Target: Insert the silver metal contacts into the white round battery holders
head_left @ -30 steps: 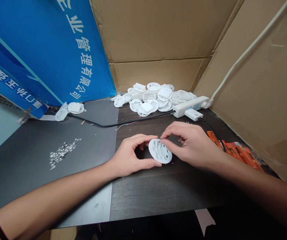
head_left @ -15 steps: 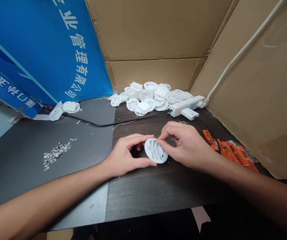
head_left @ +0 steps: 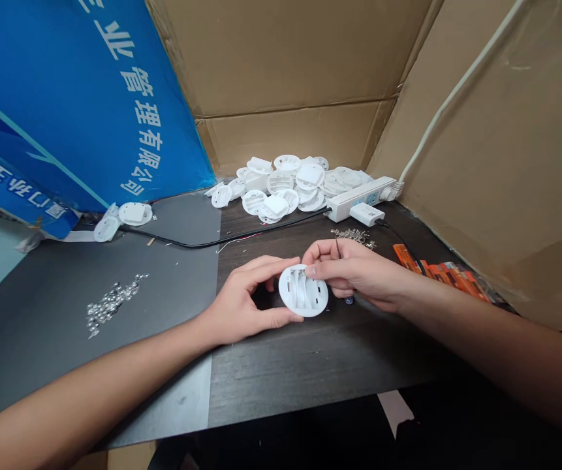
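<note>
My left hand (head_left: 254,297) grips a round white plastic base (head_left: 305,297) by its left rim, fingers at the top and thumb below. The base faces up toward me, showing curved battery slots and small dark openings. Small metal pieces show at the slots' upper end. There the thumb and forefinger of my right hand (head_left: 354,271) are closed together at the base's upper right edge. What they pinch is too small to name. A thin dark tip above the right fingers and a dark bluish end below them suggest a slim object in that hand, mostly hidden.
Several similar white bases (head_left: 285,183) are heaped at the back, with a few more (head_left: 134,213) at left. Small metal parts lie in a left pile (head_left: 114,303) and a right pile (head_left: 354,236). A power strip (head_left: 363,196), black cable (head_left: 202,245) and orange packs (head_left: 457,277) are nearby.
The base has tipped to face me more fully. My right hand has turned, its other fingers curling lower, and the slim dark object now shows. The view has shifted slightly.
</note>
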`<state>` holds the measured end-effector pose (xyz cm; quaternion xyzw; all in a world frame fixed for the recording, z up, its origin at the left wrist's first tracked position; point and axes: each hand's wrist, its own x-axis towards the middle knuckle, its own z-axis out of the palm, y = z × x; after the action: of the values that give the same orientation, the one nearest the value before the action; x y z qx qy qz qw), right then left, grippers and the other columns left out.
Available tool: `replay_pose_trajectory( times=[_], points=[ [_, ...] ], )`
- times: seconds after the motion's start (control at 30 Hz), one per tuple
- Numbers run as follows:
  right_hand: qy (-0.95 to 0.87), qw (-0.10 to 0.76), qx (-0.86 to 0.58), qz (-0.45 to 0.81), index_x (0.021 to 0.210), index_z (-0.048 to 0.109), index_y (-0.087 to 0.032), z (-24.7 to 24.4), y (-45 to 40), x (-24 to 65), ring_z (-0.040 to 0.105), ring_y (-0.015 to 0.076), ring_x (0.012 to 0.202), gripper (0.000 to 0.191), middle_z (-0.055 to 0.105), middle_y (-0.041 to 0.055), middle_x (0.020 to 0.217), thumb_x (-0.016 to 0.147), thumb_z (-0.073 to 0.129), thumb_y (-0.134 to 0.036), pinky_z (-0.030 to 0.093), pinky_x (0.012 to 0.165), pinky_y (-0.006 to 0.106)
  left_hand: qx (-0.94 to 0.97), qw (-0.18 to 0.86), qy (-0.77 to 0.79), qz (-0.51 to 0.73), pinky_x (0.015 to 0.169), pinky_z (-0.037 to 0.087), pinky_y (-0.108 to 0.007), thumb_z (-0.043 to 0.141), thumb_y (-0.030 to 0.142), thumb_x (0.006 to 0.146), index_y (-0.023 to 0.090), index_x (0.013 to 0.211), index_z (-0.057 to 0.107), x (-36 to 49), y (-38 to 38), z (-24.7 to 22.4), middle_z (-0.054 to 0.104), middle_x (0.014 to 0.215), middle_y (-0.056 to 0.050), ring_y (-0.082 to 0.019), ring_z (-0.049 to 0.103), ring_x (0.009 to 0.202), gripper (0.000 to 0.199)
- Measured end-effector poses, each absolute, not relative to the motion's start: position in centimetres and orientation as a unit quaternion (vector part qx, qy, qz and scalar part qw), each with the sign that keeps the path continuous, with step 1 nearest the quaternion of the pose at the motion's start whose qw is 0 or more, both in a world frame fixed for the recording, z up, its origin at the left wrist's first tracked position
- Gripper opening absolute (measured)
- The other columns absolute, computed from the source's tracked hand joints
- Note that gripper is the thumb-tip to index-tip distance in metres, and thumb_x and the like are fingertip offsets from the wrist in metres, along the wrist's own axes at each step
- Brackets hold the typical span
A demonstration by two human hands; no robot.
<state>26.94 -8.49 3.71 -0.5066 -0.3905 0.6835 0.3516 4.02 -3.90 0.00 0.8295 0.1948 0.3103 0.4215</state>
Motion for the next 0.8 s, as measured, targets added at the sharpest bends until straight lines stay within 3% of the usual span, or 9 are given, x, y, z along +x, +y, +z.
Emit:
replay_pose_trajectory(
  times=[0.2,0.53,0.8],
  points=[
    [-0.421,0.357,-0.519,0.653,0.09,0.062,-0.013,3.4,-8.5,27.0,0.028,0.0022,0.046,0.053,0.047,-0.0053,0.06,0.06,0.091,-0.045,0.017,0.042,0.018,0.832,0.427,0.187,0.302,0.093,0.056,-0.037,0.086,0.035,0.078,0.021,0.139,0.065,4.1,-3.8,0.0,0.067,0.128,-0.012,-0.024,0.065,0.113,0.066],
    [-0.442,0.355,-0.503,0.653,0.092,0.059,-0.013,2.6,-8.5,26.9,0.032,0.0024,0.048,0.069,0.054,-0.003,0.067,0.059,0.092,-0.064,0.017,0.041,0.017,0.824,0.455,0.179,0.285,0.092,0.055,-0.036,0.085,0.029,0.079,0.018,0.134,0.067,4.0,-3.7,0.1,0.068,0.12,-0.012,-0.022,0.066,0.107,0.06],
    [-0.452,0.353,-0.488,0.659,0.095,0.059,-0.013,2.2,-8.5,27.2,0.029,0.0016,0.048,0.063,0.052,-0.0033,0.069,0.068,0.087,-0.063,0.017,0.042,0.017,0.815,0.47,0.177,0.29,0.094,0.055,-0.036,0.084,0.029,0.08,0.02,0.138,0.065,3.9,-3.7,-0.1,0.068,0.123,-0.012,-0.022,0.065,0.11,0.062]
  ],
)
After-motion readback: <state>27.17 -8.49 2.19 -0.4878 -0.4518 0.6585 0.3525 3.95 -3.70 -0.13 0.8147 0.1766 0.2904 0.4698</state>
